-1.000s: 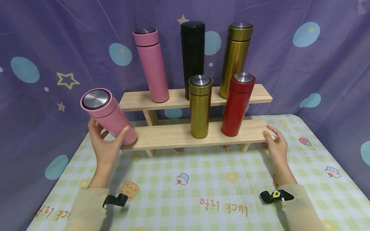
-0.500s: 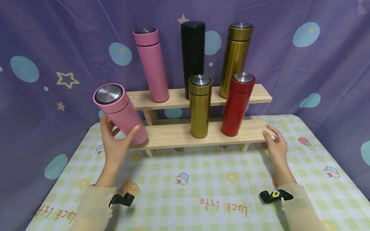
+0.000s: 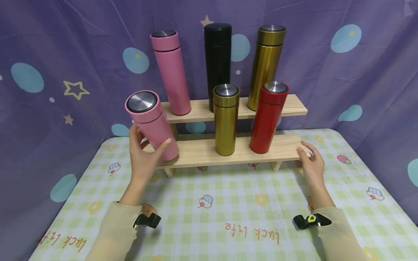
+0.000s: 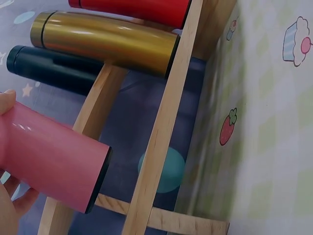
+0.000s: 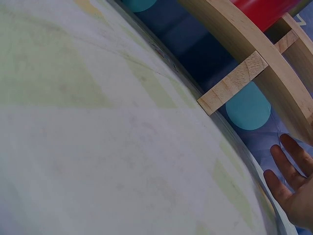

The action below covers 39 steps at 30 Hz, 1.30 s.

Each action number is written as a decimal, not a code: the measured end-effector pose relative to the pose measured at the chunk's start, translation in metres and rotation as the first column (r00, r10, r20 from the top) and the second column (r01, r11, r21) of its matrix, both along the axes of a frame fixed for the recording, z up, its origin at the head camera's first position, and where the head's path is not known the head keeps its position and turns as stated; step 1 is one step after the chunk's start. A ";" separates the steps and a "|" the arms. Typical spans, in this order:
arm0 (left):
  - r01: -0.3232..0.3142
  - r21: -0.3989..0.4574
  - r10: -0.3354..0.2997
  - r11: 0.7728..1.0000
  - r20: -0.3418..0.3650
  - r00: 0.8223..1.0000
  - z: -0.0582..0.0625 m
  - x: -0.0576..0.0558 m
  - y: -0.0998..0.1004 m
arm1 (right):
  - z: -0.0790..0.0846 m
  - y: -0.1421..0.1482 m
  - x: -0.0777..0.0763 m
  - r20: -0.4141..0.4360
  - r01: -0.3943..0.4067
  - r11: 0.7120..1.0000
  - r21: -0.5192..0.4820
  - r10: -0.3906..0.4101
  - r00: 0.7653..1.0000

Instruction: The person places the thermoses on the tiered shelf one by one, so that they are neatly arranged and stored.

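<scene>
My left hand point(image 3: 142, 161) grips a short pink thermos point(image 3: 157, 131) with a steel-topped lid, thumb across its front. The thermos leans to the left over the left end of the lower board of a two-tier wooden shelf point(image 3: 196, 150). In the left wrist view, a gap shows between the base of the pink thermos point(image 4: 56, 156) and that board. On the same board stand a short gold thermos point(image 3: 226, 127) and a red thermos point(image 3: 267, 125). At the board's right end, my right hand point(image 3: 312, 165) pinches the corner; three fingers point(image 5: 286, 164) spread loosely below in the right wrist view.
A tall pink thermos point(image 3: 173, 78), a black one point(image 3: 218, 61) and a tall gold one point(image 3: 266, 69) stand on the upper board. A checked cloth point(image 3: 235, 203) covers the table. Behind hangs a purple curtain point(image 3: 98, 29).
My left hand has carried the short pink thermos to the right, further over the lower board, and it leans less. My right hand has stayed at the board's corner.
</scene>
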<state>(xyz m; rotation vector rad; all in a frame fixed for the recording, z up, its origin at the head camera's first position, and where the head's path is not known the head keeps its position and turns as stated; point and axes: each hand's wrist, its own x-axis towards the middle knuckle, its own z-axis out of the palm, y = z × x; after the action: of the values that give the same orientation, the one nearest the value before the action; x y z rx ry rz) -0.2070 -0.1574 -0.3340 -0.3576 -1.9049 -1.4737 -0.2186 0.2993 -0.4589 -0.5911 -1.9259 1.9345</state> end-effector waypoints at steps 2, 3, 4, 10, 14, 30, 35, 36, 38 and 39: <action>0.008 -0.008 -0.007 1.000 0.008 1.000 0.005 0.003 0.006 | 0.000 0.000 0.000 -0.009 0.004 1.000 -0.009 -0.004 1.000; 0.010 -0.014 -0.009 1.000 0.011 1.000 0.006 0.004 0.008 | 0.001 0.000 -0.001 -0.012 0.006 1.000 -0.018 -0.006 1.000; 0.012 -0.019 -0.011 1.000 0.014 1.000 0.006 0.003 0.010 | 0.001 0.000 -0.001 -0.013 0.007 1.000 -0.022 -0.007 1.000; 0.041 -0.041 -0.040 0.998 0.027 0.999 -0.014 -0.016 0.009 | 0.002 0.000 0.000 -0.004 0.006 1.000 -0.026 -0.006 1.000; 0.071 -0.046 -0.070 0.996 0.033 0.997 -0.021 -0.023 0.010 | 0.002 0.000 0.000 -0.007 0.005 1.000 -0.021 -0.005 1.000; 0.116 -0.052 -0.108 0.992 0.136 0.985 -0.023 -0.029 0.024 | -0.001 0.001 -0.001 -0.019 -0.002 0.999 -0.032 0.001 1.000; 0.109 -0.041 -0.102 0.993 0.153 0.983 -0.024 -0.030 0.028 | -0.001 0.000 -0.002 -0.029 0.004 0.999 -0.043 -0.005 1.000; 0.108 -0.039 -0.101 0.993 0.154 0.983 -0.024 -0.031 0.028 | -0.001 0.000 -0.002 -0.030 0.004 0.999 -0.044 -0.006 1.000; 0.106 -0.038 -0.099 0.994 0.155 0.983 -0.025 -0.032 0.029 | -0.001 0.000 -0.002 -0.031 0.005 0.999 -0.045 -0.006 1.000; 0.106 -0.038 -0.099 0.994 0.154 0.983 -0.025 -0.033 0.029 | -0.001 0.000 -0.002 -0.029 0.004 0.999 -0.041 -0.005 1.000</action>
<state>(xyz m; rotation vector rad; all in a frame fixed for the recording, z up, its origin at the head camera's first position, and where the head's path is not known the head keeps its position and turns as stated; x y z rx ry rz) -0.2401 -0.1281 -0.3588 -0.3787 -2.0710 -1.5651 -0.2202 0.2996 -0.4602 -0.5752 -1.8694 1.9734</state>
